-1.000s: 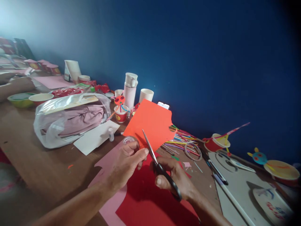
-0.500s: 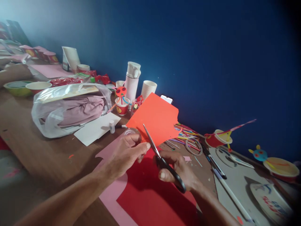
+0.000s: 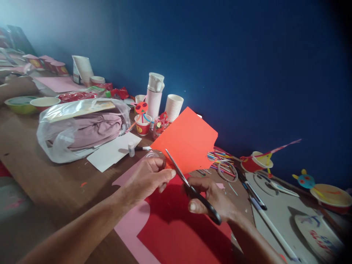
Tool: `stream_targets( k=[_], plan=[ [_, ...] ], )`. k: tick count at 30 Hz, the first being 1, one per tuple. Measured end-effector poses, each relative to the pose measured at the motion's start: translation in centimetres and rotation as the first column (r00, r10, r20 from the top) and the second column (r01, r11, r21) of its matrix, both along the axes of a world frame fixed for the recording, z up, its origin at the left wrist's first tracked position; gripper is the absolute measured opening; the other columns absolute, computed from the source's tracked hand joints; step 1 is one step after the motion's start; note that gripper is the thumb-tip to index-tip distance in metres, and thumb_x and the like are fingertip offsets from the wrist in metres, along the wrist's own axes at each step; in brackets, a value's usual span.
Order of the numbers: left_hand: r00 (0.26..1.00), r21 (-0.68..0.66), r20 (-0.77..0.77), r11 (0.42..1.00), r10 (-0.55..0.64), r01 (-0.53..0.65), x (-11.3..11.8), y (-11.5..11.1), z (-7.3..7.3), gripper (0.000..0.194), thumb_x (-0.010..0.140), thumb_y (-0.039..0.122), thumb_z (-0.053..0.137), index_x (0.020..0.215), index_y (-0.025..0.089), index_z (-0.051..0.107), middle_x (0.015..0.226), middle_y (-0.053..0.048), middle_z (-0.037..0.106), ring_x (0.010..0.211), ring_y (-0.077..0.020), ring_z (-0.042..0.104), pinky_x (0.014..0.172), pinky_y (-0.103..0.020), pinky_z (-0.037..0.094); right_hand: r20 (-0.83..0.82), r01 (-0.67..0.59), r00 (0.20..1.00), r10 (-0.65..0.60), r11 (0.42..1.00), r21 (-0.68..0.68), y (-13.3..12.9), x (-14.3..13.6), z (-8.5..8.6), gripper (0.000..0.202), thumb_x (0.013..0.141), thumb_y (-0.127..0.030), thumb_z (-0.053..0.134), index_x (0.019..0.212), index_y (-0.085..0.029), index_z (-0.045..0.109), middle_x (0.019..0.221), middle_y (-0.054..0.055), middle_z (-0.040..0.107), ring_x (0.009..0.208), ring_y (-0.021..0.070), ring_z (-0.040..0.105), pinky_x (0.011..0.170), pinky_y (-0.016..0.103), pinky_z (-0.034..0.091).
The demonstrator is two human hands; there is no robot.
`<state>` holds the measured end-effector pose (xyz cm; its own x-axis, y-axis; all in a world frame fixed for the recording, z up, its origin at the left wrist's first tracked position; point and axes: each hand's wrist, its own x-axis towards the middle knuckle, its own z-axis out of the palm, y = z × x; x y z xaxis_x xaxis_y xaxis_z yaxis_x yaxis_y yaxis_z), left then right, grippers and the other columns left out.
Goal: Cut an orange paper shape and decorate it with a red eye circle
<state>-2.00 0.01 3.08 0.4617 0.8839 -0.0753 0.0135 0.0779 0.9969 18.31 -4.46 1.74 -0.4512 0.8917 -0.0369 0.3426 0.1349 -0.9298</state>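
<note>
Orange sheet (image 3: 189, 137) swung right, now hiding most of phone (image 3: 200, 116); left hand (image 3: 147, 179) pinches sheet, right hand (image 3: 218, 196) grips scissors (image 3: 195, 194)

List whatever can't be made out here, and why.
All in the head view:
coloured sticks: partly hidden by the orange sheet;
right hand: some fingertips hidden behind the scissors;
red sheet: bottom end cut off by the lower edge;
another person's forearm: blurred, cut off by the left edge.

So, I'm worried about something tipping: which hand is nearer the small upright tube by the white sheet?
Left. The left hand, holding the orange paper, is just right of the small upright tube and nearer the camera; the right hand, holding scissors, is farther right.
</note>
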Motion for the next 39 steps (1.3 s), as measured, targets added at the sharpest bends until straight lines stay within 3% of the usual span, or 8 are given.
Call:
stream_targets(
  k=[6, 11, 18, 22, 28, 39],
  plan=[
    [0.999, -0.052, 0.012, 0.998, -0.039, 0.039, -0.2, 0.5, 0.0, 0.024, 0.067, 0.03, 0.06, 0.051, 0.016, 0.049, 0.039, 0.006, 0.043, 0.036, -0.0061, 0.043, 0.038, -0.019, 0.03, 0.018, -0.025, 1.0, 0.025, 1.0, 0.009, 0.1, 0.2, 0.0, 0.048, 0.068, -0.059, 0.068, 0.061, -0.019, 0.043, 0.059, -0.006, 0.031, 0.057, 0.0103, 0.03, 0.051, 0.023, 0.021],
    [0.998, -0.048, -0.013, 0.997, -0.069, 0.068, -0.3, 0.9, -0.2, 0.026, 0.068, 0.03, 0.061, 0.05, 0.016, 0.048, 0.038, 0.005, 0.045, 0.034, -0.0063, 0.043, 0.036, -0.018, 0.027, 0.004, -0.005, 1.0, 0.005, 1.0, 0.03, 0.3, 0.1, -0.3, 0.046, 0.069, -0.059, 0.068, 0.064, -0.019, 0.046, 0.061, -0.005, 0.037, 0.058, 0.0103, 0.033, 0.051, 0.024, 0.023],
    [0.993, 0.015, 0.089, 0.997, -0.081, 0.08, -0.2, 0.5, -0.6, 0.03, 0.078, 0.038, 0.061, 0.061, 0.014, 0.054, 0.056, 0.004, 0.052, 0.042, -0.0044, 0.045, 0.044, -0.019, 0.035, -0.055, 0.046, 0.997, -0.045, 0.999, 0.02, 0.2, 0.0, -0.8, 0.043, 0.068, -0.057, 0.07, 0.069, -0.017, 0.052, 0.063, -0.005, 0.041, 0.059, 0.0097, 0.037, 0.052, 0.022, 0.027],
    [0.994, 0.063, 0.107, 0.998, -0.025, 0.018, 0.1, 0.2, -1.1, 0.03, 0.081, 0.041, 0.058, 0.066, 0.015, 0.053, 0.061, 0.003, 0.051, 0.047, -0.0055, 0.044, 0.047, -0.02, 0.036, -0.101, 0.053, 0.994, -0.05, 0.998, 0.027, 0.1, -0.3, -1.2, 0.043, 0.072, -0.058, 0.066, 0.071, -0.017, 0.054, 0.062, -0.004, 0.043, 0.057, 0.0094, 0.039, 0.051, 0.022, 0.028],
    [0.993, 0.111, -0.03, 0.988, 0.115, -0.111, 0.4, -0.2, -0.5, 0.025, 0.077, 0.033, 0.053, 0.058, 0.017, 0.049, 0.051, 0.003, 0.048, 0.048, -0.0082, 0.045, 0.049, -0.021, 0.036, -0.15, 0.045, 0.987, -0.048, 0.999, -0.021, -0.2, -1.0, -1.6, 0.047, 0.07, -0.061, 0.065, 0.078, -0.015, 0.058, 0.061, -0.004, 0.045, 0.051, 0.0092, 0.044, 0.047, 0.022, 0.033],
    [0.999, 0.032, 0.003, 0.998, 0.046, -0.046, -0.3, 0.0, 0.2, 0.024, 0.072, 0.029, 0.057, 0.054, 0.016, 0.049, 0.045, 0.004, 0.046, 0.042, -0.006, 0.041, 0.041, -0.018, 0.028, -0.139, 0.026, 0.99, -0.024, 1.0, 0.015, -0.3, -0.9, -1.9, 0.045, 0.072, -0.061, 0.063, 0.079, -0.016, 0.058, 0.065, -0.002, 0.047, 0.055, 0.0098, 0.044, 0.048, 0.022, 0.033]
  ],
)
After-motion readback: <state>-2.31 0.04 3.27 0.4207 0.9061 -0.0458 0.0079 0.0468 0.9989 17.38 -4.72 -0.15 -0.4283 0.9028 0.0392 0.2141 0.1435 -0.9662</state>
